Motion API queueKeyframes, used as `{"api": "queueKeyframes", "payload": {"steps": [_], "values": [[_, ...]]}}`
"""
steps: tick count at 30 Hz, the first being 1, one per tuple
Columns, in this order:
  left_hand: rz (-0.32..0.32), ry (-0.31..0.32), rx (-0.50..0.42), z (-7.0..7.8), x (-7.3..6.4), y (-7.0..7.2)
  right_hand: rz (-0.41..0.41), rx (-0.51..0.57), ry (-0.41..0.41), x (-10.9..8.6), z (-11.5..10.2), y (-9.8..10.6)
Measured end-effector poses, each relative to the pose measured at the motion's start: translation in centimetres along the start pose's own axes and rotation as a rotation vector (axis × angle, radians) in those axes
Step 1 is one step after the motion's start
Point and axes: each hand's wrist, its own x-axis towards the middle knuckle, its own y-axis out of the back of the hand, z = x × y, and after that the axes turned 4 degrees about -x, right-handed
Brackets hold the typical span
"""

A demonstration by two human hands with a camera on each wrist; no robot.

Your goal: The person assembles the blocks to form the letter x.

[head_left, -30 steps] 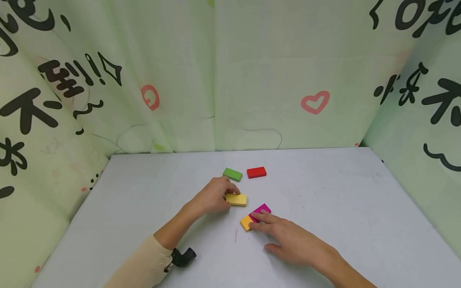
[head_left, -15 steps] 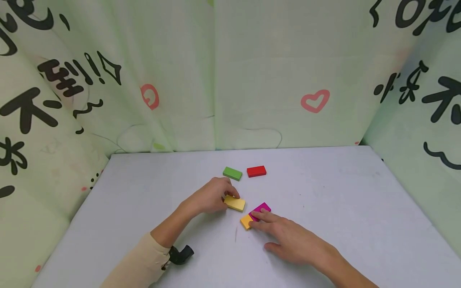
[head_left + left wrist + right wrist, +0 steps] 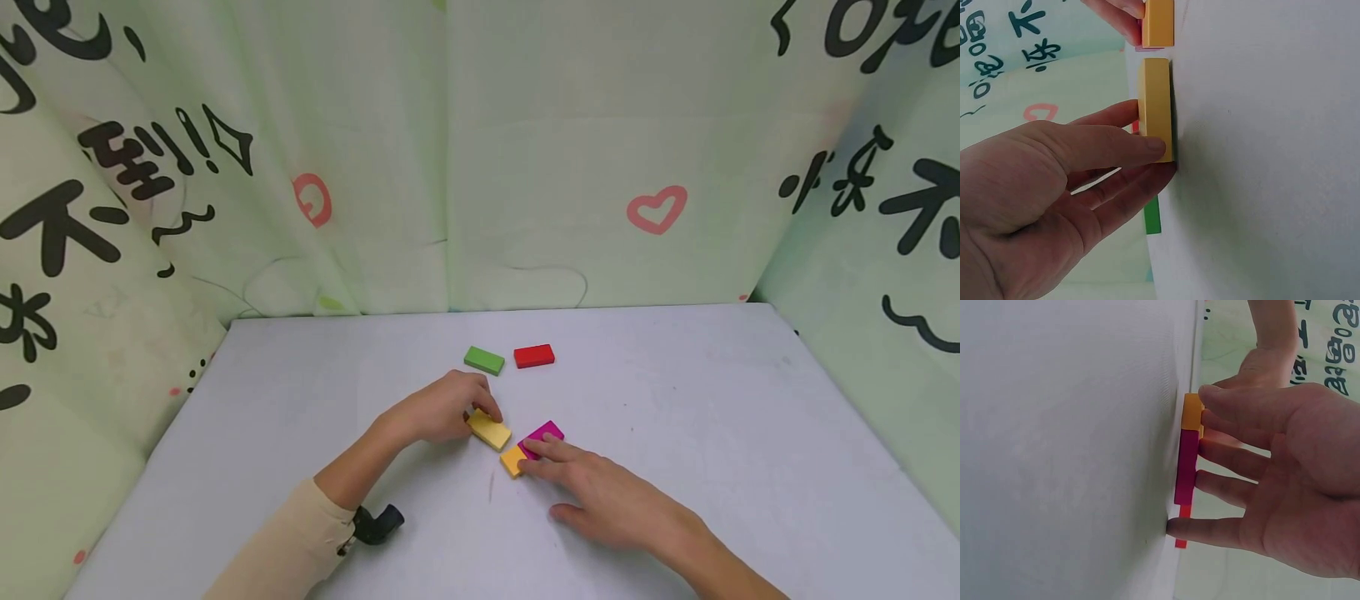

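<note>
Near the table's middle my left hand (image 3: 442, 408) pinches the left end of a pale yellow block (image 3: 489, 431) between thumb and fingers. In the left wrist view the thumb lies over one end of the yellow block (image 3: 1157, 94). The block lies slantwise, its free end close to an orange block (image 3: 512, 462). A magenta block (image 3: 552, 430) adjoins the orange one. My right hand (image 3: 611, 504) has its fingers stretched out, the tips resting on these two. From the right wrist, fingertips touch the magenta block (image 3: 1186, 465), and the little finger reaches the table.
A green block (image 3: 483, 360) and a red block (image 3: 534, 356) lie farther back on the white table (image 3: 712, 400). Pale green curtains (image 3: 525, 167) with dark lettering hang round the back and sides. A black device (image 3: 378, 525) is at my left wrist.
The yellow block has turned with my left hand, its free end swinging towards me and up to the orange block. My right hand and the other blocks have stayed put.
</note>
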Motion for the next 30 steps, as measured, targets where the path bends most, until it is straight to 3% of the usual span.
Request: {"api": "queueKeyframes", "payload": {"steps": [30], "values": [[-0.014,-0.065,0.049,0.52,0.63,-0.23,-0.018,0.012,-0.025,0.21,-0.22,0.03]]}}
